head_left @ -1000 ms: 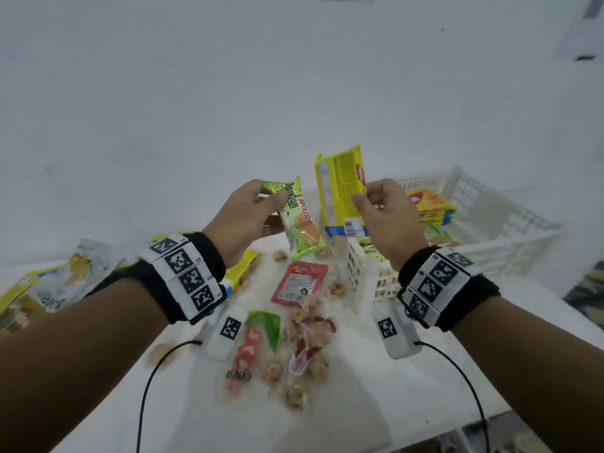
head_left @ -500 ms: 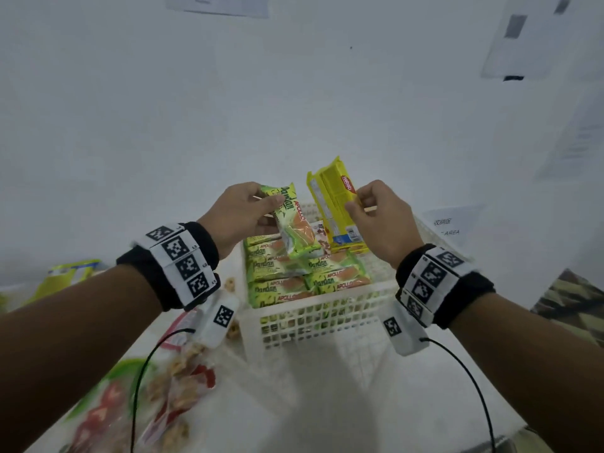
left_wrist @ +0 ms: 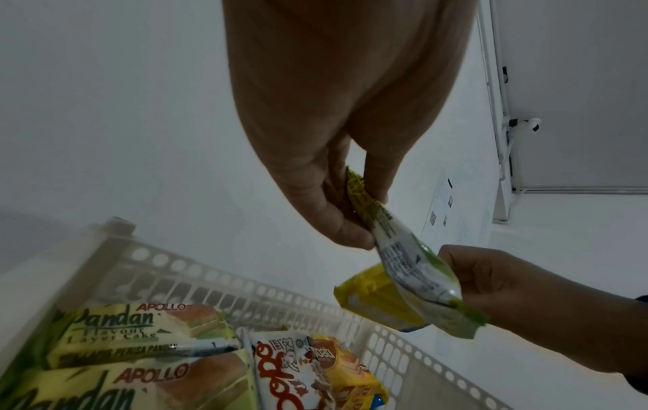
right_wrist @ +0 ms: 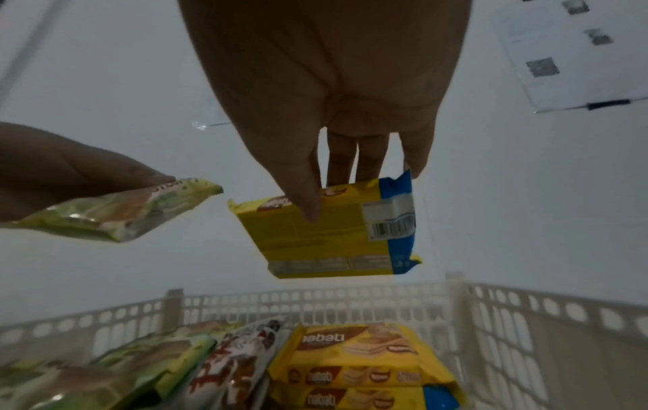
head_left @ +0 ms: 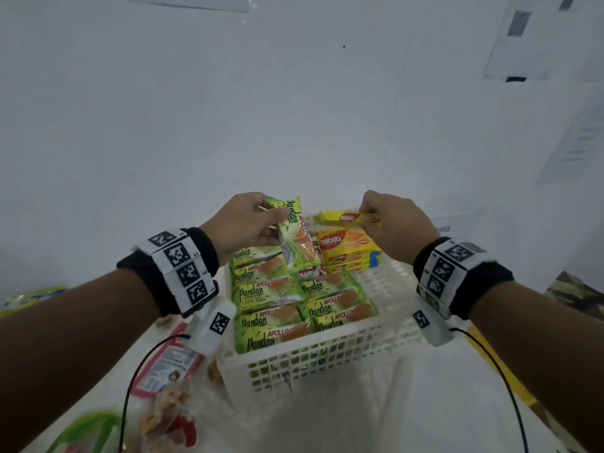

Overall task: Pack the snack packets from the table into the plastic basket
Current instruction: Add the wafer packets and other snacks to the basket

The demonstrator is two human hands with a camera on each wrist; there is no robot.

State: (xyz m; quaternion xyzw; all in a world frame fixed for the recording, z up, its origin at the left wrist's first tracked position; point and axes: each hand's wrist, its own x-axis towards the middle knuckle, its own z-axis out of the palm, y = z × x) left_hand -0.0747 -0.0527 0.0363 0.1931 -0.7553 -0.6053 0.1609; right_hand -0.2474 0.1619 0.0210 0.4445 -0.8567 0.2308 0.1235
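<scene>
A white plastic basket [head_left: 327, 358] stands in front of me, holding several green Pandan cake packets [head_left: 266, 291] on its left and stacked yellow Nabati wafer packets [head_left: 346, 248] at its back. My left hand [head_left: 251, 220] pinches the top end of a green Pandan packet [head_left: 295, 237] that hangs over the basket's left half. My right hand [head_left: 389, 220] grips a yellow Nabati packet [head_left: 346, 218] held flat above the yellow stack. In the right wrist view the thumb and fingers clamp that yellow packet [right_wrist: 333, 230] over the basket [right_wrist: 490, 310].
Loose snack packets lie on the white table left of the basket: a red-and-white packet [head_left: 170, 364], a clear bag of nuts [head_left: 163, 416] and a green packet [head_left: 85, 433]. A white wall rises close behind the basket, with papers [head_left: 539, 37] taped at the upper right.
Both hands carried their packets from over the table to above the basket. The yellow packet turned from upright to flat, and the view swung right and closer.
</scene>
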